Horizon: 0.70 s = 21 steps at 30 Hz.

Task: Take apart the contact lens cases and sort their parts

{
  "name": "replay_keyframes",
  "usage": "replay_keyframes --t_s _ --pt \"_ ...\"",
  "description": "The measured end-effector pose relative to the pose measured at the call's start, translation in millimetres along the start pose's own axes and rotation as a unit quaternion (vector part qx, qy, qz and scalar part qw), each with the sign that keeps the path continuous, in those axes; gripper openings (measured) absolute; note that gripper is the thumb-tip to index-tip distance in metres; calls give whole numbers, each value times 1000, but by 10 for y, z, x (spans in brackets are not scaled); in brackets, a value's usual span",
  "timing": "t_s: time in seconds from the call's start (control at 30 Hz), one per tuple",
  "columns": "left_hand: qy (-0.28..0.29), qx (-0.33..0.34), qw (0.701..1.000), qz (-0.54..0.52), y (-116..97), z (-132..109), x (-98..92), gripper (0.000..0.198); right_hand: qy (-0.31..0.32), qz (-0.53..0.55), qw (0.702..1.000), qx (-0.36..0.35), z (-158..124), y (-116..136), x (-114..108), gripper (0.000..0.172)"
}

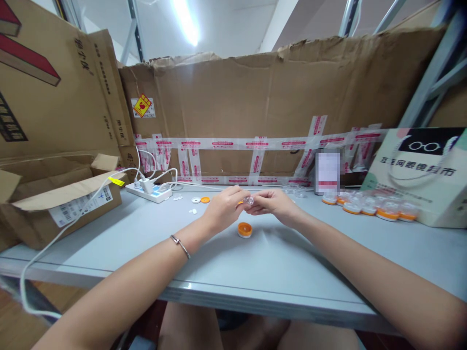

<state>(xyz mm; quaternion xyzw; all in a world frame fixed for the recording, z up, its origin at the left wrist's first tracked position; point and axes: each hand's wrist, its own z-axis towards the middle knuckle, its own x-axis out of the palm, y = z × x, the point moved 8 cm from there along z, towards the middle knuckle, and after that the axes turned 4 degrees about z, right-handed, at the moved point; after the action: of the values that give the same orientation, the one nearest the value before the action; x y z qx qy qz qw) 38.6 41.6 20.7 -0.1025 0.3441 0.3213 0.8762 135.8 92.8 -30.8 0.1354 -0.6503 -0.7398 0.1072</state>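
Cardboard (233, 102), bound with printed tape (222, 143), is set upright behind a grey table (292, 277), as seen in the head view. Above the table's middle a small clear part (249, 200) is held up between both hands: it is pinched by the fingertips of the left hand (226, 206), with a sliver of orange showing beside the thumb, and its other side is gripped by the fingers of the right hand (273, 203). Whether the orange belongs to the clear part cannot be told. Just below the hands an orange cup (244, 230) with a white base is left untouched, open side up. Farther left are laid an orange ring (205, 200), a white ring (196, 200) and white bits (193, 211); at the right, clear-topped cases (379, 208) are gathered before a bag (412, 180). By appearance, a small piece is being fitted or adjusted by hand. For the next move, a light, steady pinch on both sides and careful alignment seem to be called for, since so small a part could easily be dropped.
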Motion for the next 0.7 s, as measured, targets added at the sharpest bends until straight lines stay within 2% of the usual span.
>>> replay_keyframes --t_s 0.07,0.23,0.37,0.47,0.53,0.6,0.63,0.7 --pt "-9 -11 1000 -22 26 -1 -9 5 -7 14 1000 12 4 -25 -11 16" --pt "-27 -31 997 -65 95 -12 -7 8 20 43 998 46 -23 -66 45 15" --pt "-49 -37 994 -92 140 -10 -25 16 -16 55 996 66 1 -114 -14 15" --pt "-57 -30 993 -99 148 -8 -42 15 -78 28 995 46 75 -114 -281 14" --pt "-52 -31 993 -101 155 -10 -40 13 -160 -29 987 -2 112 -58 -622 13" --pt "-43 -44 993 -100 175 -15 -32 14 -234 -134 961 -57 116 23 -948 12" --pt "-38 -51 993 -100 186 -18 -27 14 -250 -170 952 -56 126 8 -1064 12" --pt "-28 -62 993 -99 201 -21 -17 14 -242 -196 950 -33 164 -86 -1182 15"
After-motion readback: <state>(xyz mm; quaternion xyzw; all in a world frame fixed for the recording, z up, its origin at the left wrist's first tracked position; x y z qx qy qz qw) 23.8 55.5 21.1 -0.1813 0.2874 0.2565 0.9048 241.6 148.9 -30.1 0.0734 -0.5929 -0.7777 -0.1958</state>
